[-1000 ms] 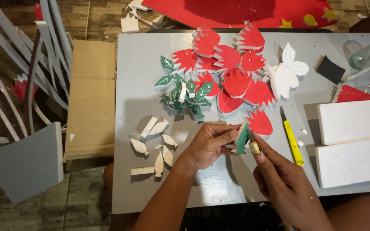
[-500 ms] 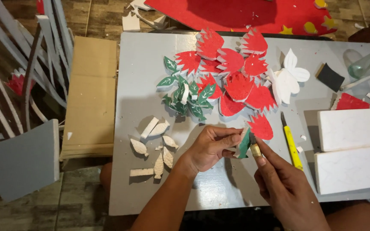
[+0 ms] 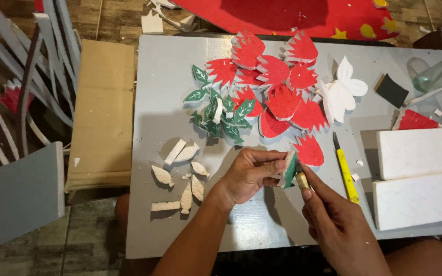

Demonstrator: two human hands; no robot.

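Observation:
My left hand [image 3: 250, 173] pinches a small green foam leaf [image 3: 289, 171] upright over the grey table [image 3: 170, 117]. My right hand [image 3: 336, 225] holds a small tan-handled tool [image 3: 301, 180] whose tip touches the leaf's edge. Just above the hands lies a red jagged foam petal [image 3: 310, 151]. Further back sits a pile of red petals [image 3: 277, 76] and a cluster of green leaves [image 3: 218, 107]. To the left of my left hand lie several unpainted white leaf cut-outs [image 3: 182, 174].
A yellow cutter [image 3: 346, 174] lies right of the hands. Two white foam blocks [image 3: 420, 176] sit at the right edge, a white foam flower [image 3: 341, 94] and a black block [image 3: 391, 90] behind. A cardboard sheet [image 3: 103, 112] and grey board [image 3: 21, 189] lie left.
The hands stay at the same spot with small shifts of the tool along the leaf. The view has drifted slightly.

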